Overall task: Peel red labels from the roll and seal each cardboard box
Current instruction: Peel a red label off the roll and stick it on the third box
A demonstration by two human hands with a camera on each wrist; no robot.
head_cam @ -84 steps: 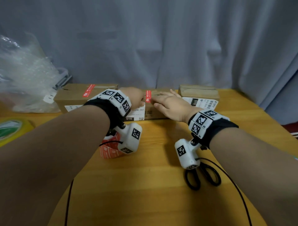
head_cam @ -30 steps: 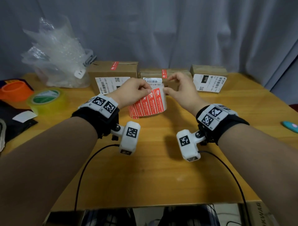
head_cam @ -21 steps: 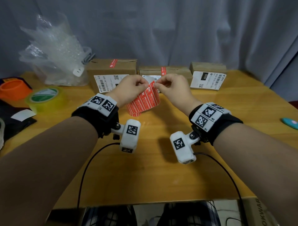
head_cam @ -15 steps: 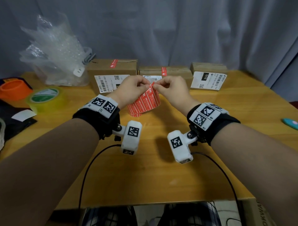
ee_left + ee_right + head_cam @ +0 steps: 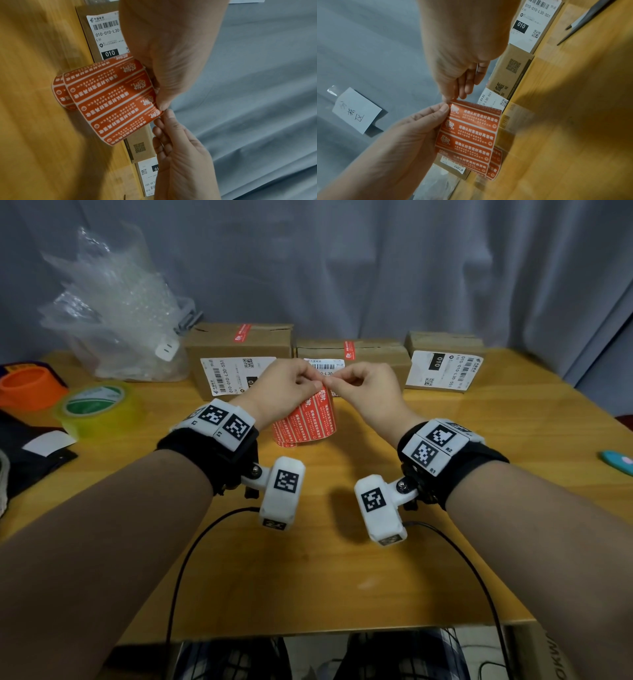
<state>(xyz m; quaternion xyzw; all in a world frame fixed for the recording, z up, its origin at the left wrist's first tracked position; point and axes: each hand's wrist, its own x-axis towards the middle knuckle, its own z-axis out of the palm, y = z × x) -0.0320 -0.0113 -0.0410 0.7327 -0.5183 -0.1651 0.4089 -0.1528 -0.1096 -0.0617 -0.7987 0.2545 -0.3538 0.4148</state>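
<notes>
Hands meet over the counter [image 5: 318, 570]: left hand [image 5: 281, 392] holds the label strip [image 5: 308, 419] by its top, right hand [image 5: 366, 392] pinches its corner. Three boxes [image 5: 239, 350] stand behind, partly hidden by the hands. Bubble wrap [image 5: 116, 313] and tape [image 5: 96, 405] lie left.

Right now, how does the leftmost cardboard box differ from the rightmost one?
The leftmost box already carries a red label across its top seam; the rightmost box shows none. The leftmost box looks taller and bulkier, while the rightmost box is flatter. The white shipping label hangs down the leftmost box's front face, but on the rightmost box it slopes out toward the table. Both are brown cardboard, standing in the back row by the curtain.
</notes>
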